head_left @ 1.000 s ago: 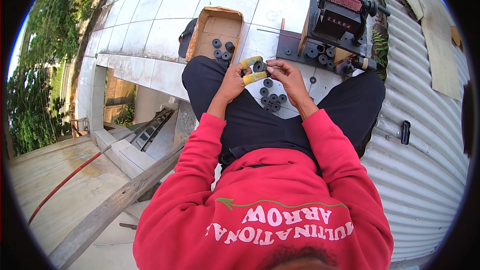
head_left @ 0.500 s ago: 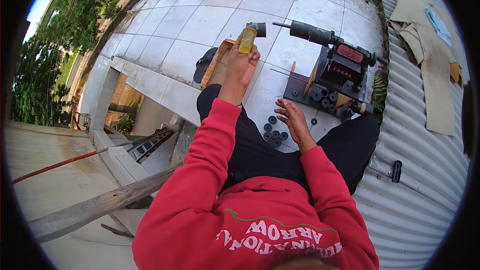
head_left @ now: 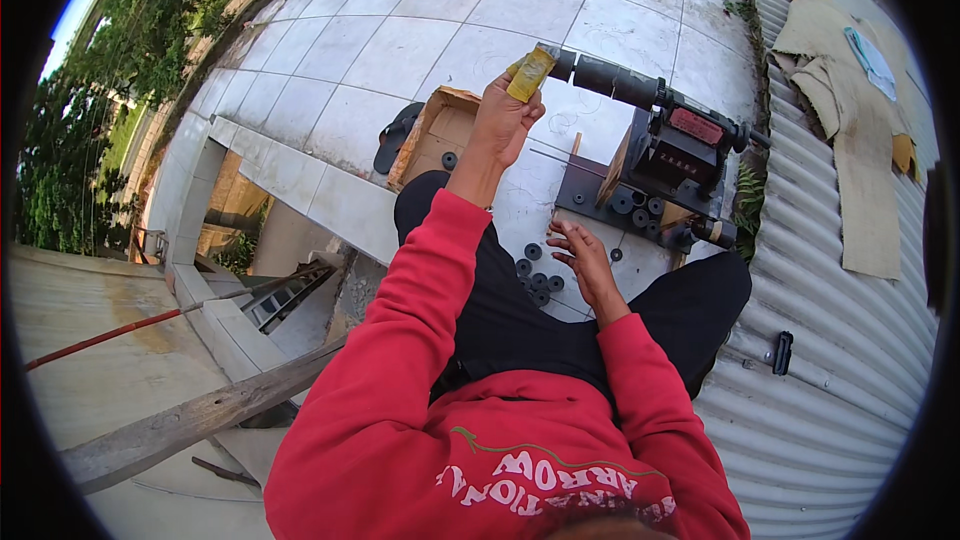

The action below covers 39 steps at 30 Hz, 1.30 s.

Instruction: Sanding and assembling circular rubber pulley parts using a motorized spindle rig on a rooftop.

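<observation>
My left hand [head_left: 505,120] is closed around a yellow block-like piece [head_left: 531,76], apparently tape-wrapped. At its far end a short dark cylinder [head_left: 564,64] lines up with the long black cylinder [head_left: 612,81] of a black machine [head_left: 690,145]. The machine's thin rod no longer shows between them; whether they touch, I cannot tell. Over my lap my right hand [head_left: 590,260] has loosely bent, parted fingers with nothing visible in them. Beside it, several small black rings [head_left: 540,281] with centre holes lie on the tiles. More rings sit on the machine's base [head_left: 585,190].
A cardboard box [head_left: 440,125] with a black ring inside stands left of my knee, beside dark slippers [head_left: 392,140]. Corrugated roofing [head_left: 840,380] lies to the right, carrying cardboard sheets [head_left: 865,180] and a black clip-like part [head_left: 783,353]. A tiled ledge edge [head_left: 290,175] drops away at left.
My left hand has moved right, bringing the yellow piece and dark cylinder up to the machine's long cylinder, over its rod. The view has shifted slightly; my right hand stays about where it was.
</observation>
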{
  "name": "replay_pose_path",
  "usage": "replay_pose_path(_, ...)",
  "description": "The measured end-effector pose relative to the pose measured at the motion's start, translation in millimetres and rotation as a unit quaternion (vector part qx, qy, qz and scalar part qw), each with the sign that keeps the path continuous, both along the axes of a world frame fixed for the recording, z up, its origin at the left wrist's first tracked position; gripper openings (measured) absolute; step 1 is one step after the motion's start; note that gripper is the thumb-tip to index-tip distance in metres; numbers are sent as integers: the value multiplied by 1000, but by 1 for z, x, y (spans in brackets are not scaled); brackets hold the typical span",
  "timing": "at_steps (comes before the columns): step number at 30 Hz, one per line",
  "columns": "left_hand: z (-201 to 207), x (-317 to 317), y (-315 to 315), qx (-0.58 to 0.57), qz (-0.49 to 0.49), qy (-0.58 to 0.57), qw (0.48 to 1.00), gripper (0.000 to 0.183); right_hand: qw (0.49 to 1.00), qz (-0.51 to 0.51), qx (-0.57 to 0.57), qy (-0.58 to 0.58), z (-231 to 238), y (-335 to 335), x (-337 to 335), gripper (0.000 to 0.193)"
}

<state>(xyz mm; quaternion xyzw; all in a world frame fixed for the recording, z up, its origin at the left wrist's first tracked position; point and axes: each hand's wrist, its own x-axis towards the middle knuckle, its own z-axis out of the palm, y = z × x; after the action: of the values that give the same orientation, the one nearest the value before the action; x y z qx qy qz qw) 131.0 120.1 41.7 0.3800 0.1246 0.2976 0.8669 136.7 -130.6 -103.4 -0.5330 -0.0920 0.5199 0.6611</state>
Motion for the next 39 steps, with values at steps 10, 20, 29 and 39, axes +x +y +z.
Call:
replay_pose_path(10, -7, 2, -1, 70, 4, 19, 997, 25, 998, -8, -56, -17, -19, -14, 16, 39)
replay_pose_path(20, -35, 8, -26, 53, -35, -20, 998, 21, 991, 20, -131, -38, -38, -6, 27, 44)
replay_pose_path(29, -102, -61, -105, -331, -18, 112, 937, 31, 942, -53, -66, -326, 44, -14, 10, 27)
replay_pose_path(39, -68, -61, -161, -106, 48, 144, 983, 41, 968, -100, -80, -216, 75, -4, 0, 26)
